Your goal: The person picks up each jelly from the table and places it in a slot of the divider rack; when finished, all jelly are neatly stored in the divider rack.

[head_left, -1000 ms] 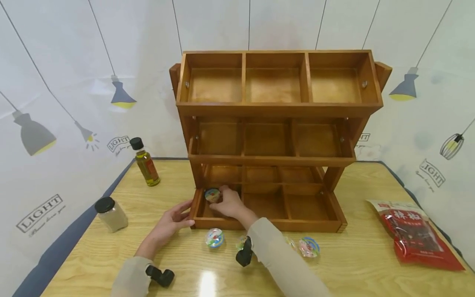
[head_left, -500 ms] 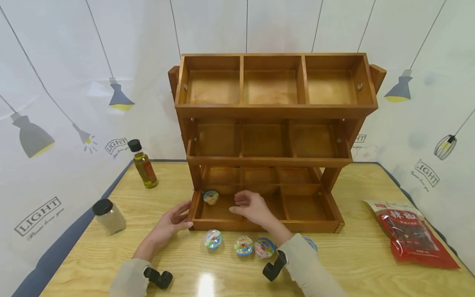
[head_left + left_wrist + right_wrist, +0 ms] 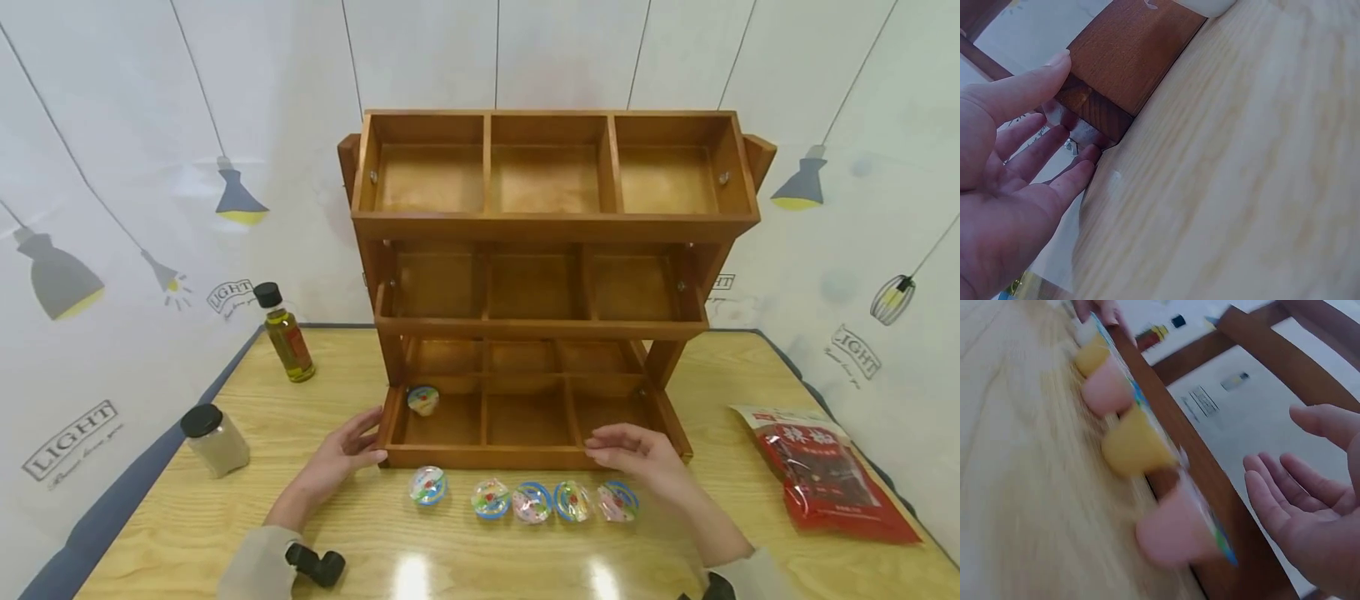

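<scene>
A brown wooden rack (image 3: 540, 457) has three tiers, each split into compartments. In its bottom-left compartment leans a small jelly cup (image 3: 423, 401) with a printed foil lid. My left hand (image 3: 347, 451) rests against the rack's front-left corner; the left wrist view has the thumb (image 3: 1040, 84) on one face and fingertips at the other. My right hand (image 3: 647, 463) hovers by the bottom-right compartment's front edge, fingers loosely bent around nothing. Along the rack's front stand several more jelly cups, with pink (image 3: 1175, 528) and yellow (image 3: 1135, 444) ones in the right wrist view.
An oil bottle (image 3: 288, 337) and a black-lidded jar (image 3: 216, 442) stand on the table left of the rack. A red packet of dried chillies (image 3: 828, 479) lies at the right. A wall covering printed with lamps closes off the back.
My right hand has let go of the jelly cup in the bottom-left compartment and moved right, uncovering the row of cups. My left hand has stayed at the corner.
</scene>
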### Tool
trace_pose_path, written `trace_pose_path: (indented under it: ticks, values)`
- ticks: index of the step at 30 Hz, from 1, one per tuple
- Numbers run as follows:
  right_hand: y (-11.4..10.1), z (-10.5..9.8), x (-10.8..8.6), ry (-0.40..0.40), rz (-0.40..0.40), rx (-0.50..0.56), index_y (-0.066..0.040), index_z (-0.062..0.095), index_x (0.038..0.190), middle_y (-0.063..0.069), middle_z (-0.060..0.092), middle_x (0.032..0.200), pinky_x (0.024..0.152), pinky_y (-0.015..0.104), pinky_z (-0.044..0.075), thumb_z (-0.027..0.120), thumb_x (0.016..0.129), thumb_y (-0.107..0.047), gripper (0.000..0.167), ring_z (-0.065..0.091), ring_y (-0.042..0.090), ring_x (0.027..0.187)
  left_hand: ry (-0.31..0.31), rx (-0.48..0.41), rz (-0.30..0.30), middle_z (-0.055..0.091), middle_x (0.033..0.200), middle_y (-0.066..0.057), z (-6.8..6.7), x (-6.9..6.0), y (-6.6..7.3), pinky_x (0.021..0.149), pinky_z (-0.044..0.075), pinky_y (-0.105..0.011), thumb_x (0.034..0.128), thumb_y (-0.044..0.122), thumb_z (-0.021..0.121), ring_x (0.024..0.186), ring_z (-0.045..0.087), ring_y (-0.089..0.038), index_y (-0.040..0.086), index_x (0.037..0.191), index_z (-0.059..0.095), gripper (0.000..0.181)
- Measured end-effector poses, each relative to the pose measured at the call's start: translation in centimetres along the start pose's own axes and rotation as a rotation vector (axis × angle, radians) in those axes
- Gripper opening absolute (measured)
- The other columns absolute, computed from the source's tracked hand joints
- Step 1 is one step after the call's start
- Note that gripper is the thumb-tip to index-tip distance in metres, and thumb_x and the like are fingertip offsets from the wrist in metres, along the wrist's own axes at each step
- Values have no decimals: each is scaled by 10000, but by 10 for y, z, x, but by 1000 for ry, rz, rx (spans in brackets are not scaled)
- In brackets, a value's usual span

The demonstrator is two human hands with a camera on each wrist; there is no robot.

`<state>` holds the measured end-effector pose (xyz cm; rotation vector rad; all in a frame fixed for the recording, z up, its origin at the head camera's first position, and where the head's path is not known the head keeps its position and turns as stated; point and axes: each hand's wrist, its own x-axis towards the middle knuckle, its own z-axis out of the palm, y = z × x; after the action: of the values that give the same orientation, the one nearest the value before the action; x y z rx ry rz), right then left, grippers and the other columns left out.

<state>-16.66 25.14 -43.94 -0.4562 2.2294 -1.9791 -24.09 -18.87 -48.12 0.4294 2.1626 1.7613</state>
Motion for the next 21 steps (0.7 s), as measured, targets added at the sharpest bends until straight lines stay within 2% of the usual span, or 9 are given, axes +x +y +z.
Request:
trace_pose_path:
  ticks: [4,9,13,17,21]
  values:
    - [9,-21,-26,-37,32,-53,163,415,1176,56,623,1106,827,203,494,562,854,-80,430,611,122,986,-14,-6,33,211,1475,-112,-2,-1,0,1043,273,-501,821,208,622,1311,268,-355,166,1413,236,708]
    - [22,-23,-45,-83,55,-79,168,373,1211,-9,586,1129,831,174,477,583,825,-43,488,571,42,985,-4,-7,21,221,1475,-90,-2,-1,-1,1044,286,-476,814,220,629,1315,272,-328,188,1411,245,711]
    - [27,-15,-48,-51,86,-106,125,341,1262,136,527,1153,839,168,468,640,781,-62,597,549,36,985,14,-6,3,237,1470,-73,-2,-1,-1,1042,302,-451,805,232,639,1314,285,-302,199,1408,253,717]
    - [33,-11,-48,-37,35,-157,137,353,1249,270,494,1132,837,147,460,668,751,-54,620,548,8,965,24,-11,-6,255,1464,-69,-2,0,-2,1044,302,-439,797,223,647,1310,295,-292,199,1402,270,713]
    - [35,-9,-50,-36,63,-177,125,387,1231,295,485,1148,837,119,446,680,746,-84,604,539,-32,960,19,-3,-5,249,1465,-82,-1,0,-3,1039,307,-436,801,217,645,1308,294,-301,195,1403,268,711]
